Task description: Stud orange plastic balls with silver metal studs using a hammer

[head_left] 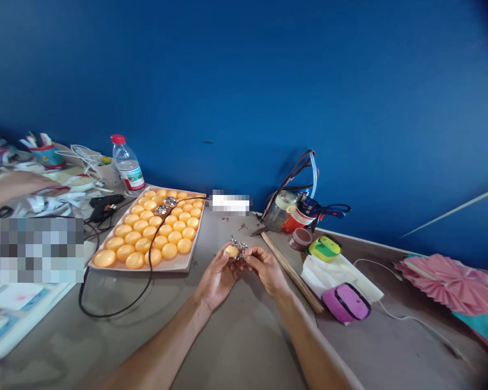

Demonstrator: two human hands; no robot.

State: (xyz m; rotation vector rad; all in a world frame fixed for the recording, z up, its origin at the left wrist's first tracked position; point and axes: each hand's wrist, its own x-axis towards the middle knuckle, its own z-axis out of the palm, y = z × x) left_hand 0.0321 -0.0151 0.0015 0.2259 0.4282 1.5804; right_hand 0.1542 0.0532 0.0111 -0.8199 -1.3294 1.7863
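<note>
Just right of the tray, my left hand (220,273) has its fingers closed round an orange ball (232,251). A shiny silver strip (239,245), whose exact kind I cannot make out, lies along the ball's far and right side. Thumb and fingers of my right hand (265,266) pinch this strip close to the ball. To the left, a shallow white tray (183,266) is filled with rows of orange balls (135,260). Among them sit two silver-covered balls (169,201).
A black cable (114,314) crosses the tray and loops onto the table. Behind stand a water bottle (129,169), a black glue gun (106,206) and a clear jar (280,212). A hammer (290,271) and purple pouch (345,303) lie right. Another person's arm (18,189) reaches in left.
</note>
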